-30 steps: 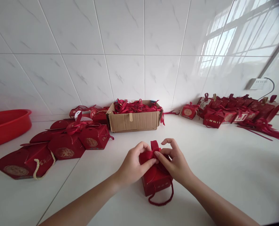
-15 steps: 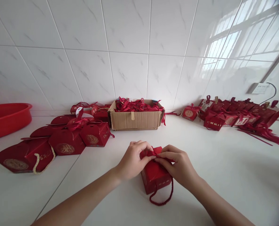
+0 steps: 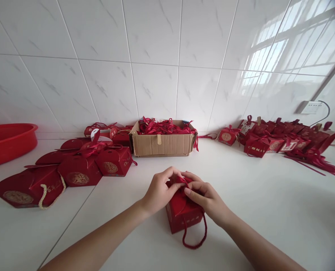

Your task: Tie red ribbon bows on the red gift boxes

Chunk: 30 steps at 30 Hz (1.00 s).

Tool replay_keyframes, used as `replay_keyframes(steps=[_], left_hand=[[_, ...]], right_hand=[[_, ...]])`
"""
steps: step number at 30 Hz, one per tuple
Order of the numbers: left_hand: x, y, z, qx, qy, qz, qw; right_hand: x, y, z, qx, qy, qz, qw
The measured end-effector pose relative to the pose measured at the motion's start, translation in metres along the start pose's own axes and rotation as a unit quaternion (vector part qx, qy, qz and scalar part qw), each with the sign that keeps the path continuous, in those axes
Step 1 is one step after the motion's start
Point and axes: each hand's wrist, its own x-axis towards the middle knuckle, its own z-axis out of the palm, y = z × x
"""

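A small red gift box (image 3: 181, 216) with a dark red cord handle (image 3: 194, 246) at its near side stands on the white worktop in front of me. On its top, my left hand (image 3: 163, 190) pinches a red ribbon (image 3: 183, 181) between thumb and fingers. From the right, my right hand (image 3: 204, 194) closes on the same ribbon, its thumb and fingertips meeting the left ones. Fingers cover much of the ribbon and the box's top, so the shape of any knot there is hidden.
A cardboard box (image 3: 163, 145) full of red ribbons stands against the tiled wall. Several red gift boxes (image 3: 79, 171) are grouped at the left, beside a red basin (image 3: 11, 145). More small boxes (image 3: 255, 146) and loose ribbons (image 3: 320, 160) lie at the right, below a power socket (image 3: 310, 107).
My right hand has shifted slightly left and its fingers have closed in toward my left hand over the ribbon. The gift box has moved slightly left.
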Motion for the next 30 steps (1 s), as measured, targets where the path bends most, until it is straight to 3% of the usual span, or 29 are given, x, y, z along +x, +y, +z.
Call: replay_keyframes(steps=[3,8,11,18,27,30], left_hand=[[-0.002,0.006,-0.003,0.05,0.04,-0.018,0.998],[-0.005,0.02,-0.013,0.078,-0.078,-0.03,0.993],[-0.005,0.023,-0.015,0.069,-0.096,-0.04,0.992],[-0.003,0.009,-0.01,0.049,-0.055,-0.035,0.997],[0.0,0.017,-0.02,0.037,-0.108,-0.03,0.993],[0.0,0.022,-0.021,0.039,-0.125,-0.025,0.991]], right_hand=[[0.0,0.005,0.007,-0.006,0.06,-0.009,0.998],[-0.002,0.004,0.008,-0.011,0.081,-0.003,0.997],[-0.003,0.0,0.006,-0.017,0.092,0.014,0.995],[-0.008,-0.01,-0.001,-0.132,0.076,0.002,0.988],[-0.014,-0.018,-0.018,-0.315,0.089,-0.096,0.94],[-0.017,-0.026,-0.024,-0.318,0.056,-0.066,0.944]])
